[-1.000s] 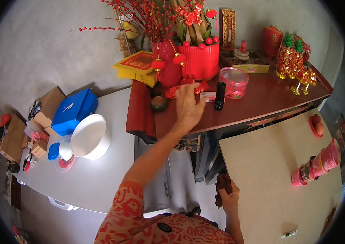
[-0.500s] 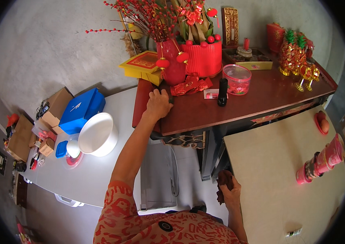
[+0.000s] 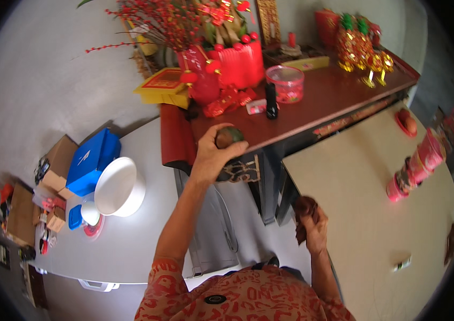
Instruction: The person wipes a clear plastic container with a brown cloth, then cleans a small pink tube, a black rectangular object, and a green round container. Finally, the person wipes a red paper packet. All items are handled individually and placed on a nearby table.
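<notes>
My left hand [image 3: 211,156] is closed around a small rounded green and brown object [image 3: 229,137], held above the front edge of the dark red wooden cabinet [image 3: 303,121]. What kind of thing it is, I cannot make out. Lower and to the right, my right hand [image 3: 316,231] grips a crumpled dark brown cloth [image 3: 303,214] beside the edge of the beige table [image 3: 355,214]. Red packets [image 3: 228,101], a black flashlight [image 3: 271,100] standing upright and a clear round tub with pink trim [image 3: 286,84] are on the cabinet beyond my left hand.
A red vase [image 3: 201,80], a red ribbed pot [image 3: 243,64] and a yellow box [image 3: 164,85] crowd the cabinet's back left. Gold pineapple ornaments [image 3: 348,45] stand at right. Stacked pink cups [image 3: 419,160] are on the beige table; a white tub [image 3: 120,187] and blue box [image 3: 94,160] are left.
My left hand has lifted off the cabinet top and come nearer, now with the rounded object in its fingers. My right hand, still gripping the cloth, has risen slightly. The view has shifted.
</notes>
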The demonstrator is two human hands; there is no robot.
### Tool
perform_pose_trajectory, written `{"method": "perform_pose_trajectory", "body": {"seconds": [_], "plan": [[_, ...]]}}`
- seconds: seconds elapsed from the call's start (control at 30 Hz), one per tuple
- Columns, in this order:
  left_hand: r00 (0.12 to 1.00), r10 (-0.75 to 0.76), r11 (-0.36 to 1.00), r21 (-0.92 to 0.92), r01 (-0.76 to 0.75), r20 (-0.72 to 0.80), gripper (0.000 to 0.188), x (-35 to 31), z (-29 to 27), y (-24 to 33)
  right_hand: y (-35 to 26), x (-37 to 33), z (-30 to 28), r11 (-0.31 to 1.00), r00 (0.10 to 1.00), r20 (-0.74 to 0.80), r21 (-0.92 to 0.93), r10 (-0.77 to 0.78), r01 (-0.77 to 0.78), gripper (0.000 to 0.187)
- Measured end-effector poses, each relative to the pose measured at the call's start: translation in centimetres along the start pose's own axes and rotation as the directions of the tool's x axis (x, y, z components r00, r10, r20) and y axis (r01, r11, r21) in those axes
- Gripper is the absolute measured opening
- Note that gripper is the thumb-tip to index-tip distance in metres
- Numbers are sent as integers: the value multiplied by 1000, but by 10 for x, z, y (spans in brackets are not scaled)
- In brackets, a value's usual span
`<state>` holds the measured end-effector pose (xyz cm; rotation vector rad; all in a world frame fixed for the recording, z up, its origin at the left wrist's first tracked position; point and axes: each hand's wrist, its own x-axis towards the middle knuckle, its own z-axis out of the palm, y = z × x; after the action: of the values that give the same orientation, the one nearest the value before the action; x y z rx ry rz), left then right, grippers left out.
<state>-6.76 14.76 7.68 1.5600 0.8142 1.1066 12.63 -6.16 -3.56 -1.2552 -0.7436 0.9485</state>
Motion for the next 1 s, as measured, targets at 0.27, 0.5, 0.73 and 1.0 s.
{"method": "perform_pose_trajectory", "body": {"seconds": [0.27,0.5,0.73,1.0], "plan": [[976,142,984,83,-157,166,58,-97,85,-26,-19,-16,39,926,926,7,-3,-378,378,44],[881,170,980,-166,-106,442,57,-132,87,-20,-25,-29,43,889,909,-163,201,-383,411,27],[596,-197,627,-367,687,778,29,-136,62,-25,-39,-53,25,954,982,-154,261,-112,150,21],[774,-26,899,-325,295,633,11,-172,76,-21,-38,-89,30,960,969,-61,138,-238,245,26]]}}
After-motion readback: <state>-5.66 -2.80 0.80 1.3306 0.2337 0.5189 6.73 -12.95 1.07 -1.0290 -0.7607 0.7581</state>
